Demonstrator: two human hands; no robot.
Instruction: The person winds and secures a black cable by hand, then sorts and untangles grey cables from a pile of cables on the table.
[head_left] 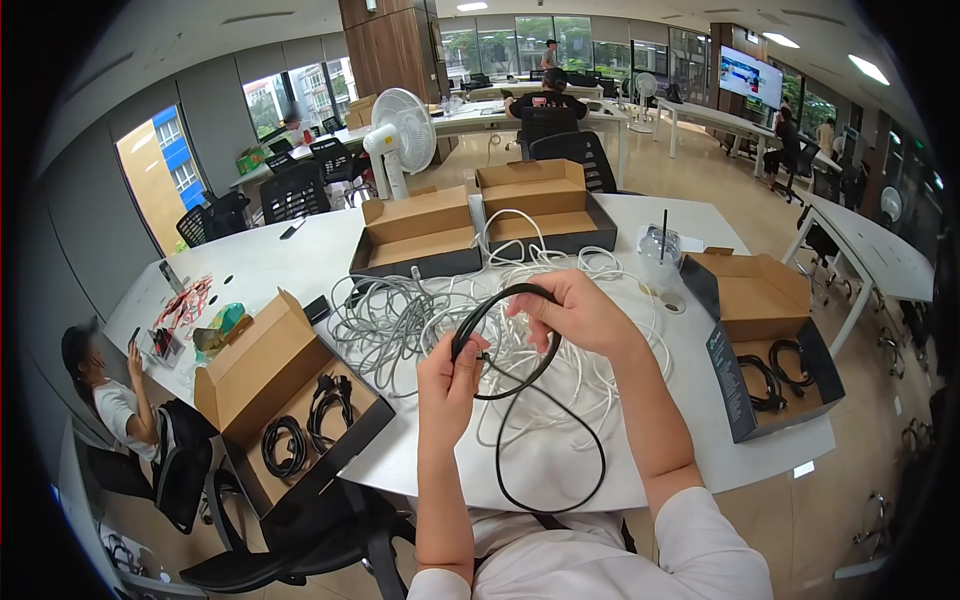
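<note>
My left hand point(451, 372) is closed around one side of a black cable point(598, 446) wound into loops. The top of the same coil is pinched by my right hand point(561, 308), thumb and fingers bent around it. A loose length of the cable hangs in a large loop below both hands. Behind and beneath lie tangled white cables point(590, 405) and grey cables point(372, 318) on the white table point(440, 460).
An open box point(268, 375) at the left holds coiled black cables; another open box point(768, 330) at the right does too. Two open boxes stand at the back. A clear cup point(659, 245) is behind the white cables. A seated person point(125, 405) is at the left.
</note>
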